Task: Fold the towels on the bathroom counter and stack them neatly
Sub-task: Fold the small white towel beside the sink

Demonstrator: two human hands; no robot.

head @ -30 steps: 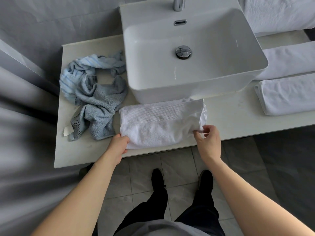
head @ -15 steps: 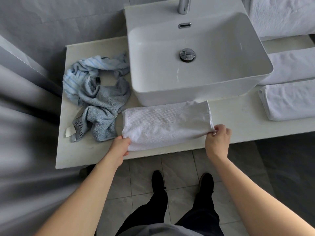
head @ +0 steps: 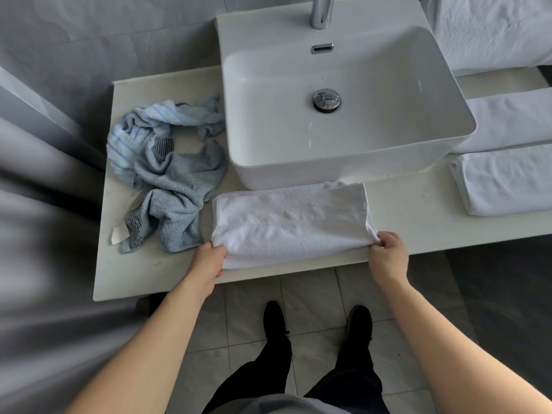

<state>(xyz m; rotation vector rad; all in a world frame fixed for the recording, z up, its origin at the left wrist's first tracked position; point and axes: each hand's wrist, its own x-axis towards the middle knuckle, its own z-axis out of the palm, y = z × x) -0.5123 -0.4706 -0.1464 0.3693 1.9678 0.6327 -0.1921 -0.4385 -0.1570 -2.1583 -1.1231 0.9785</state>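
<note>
Left hand (head: 209, 261) and right hand (head: 388, 252) each pinch a near corner of white towel (head: 286, 222) at surface (head: 143, 273) front edge, likely tensioning it flat for the next fold.

Towel pulled out wider

My right hand (head: 388, 252) has drawn the white towel's (head: 289, 222) near right corner outward along the counter edge, away from where it sat a second ago, so the folded cloth now lies longer and flatter. My left hand (head: 209, 261) has slid to pinch the near left corner, with the towel taut between my hands.
</note>
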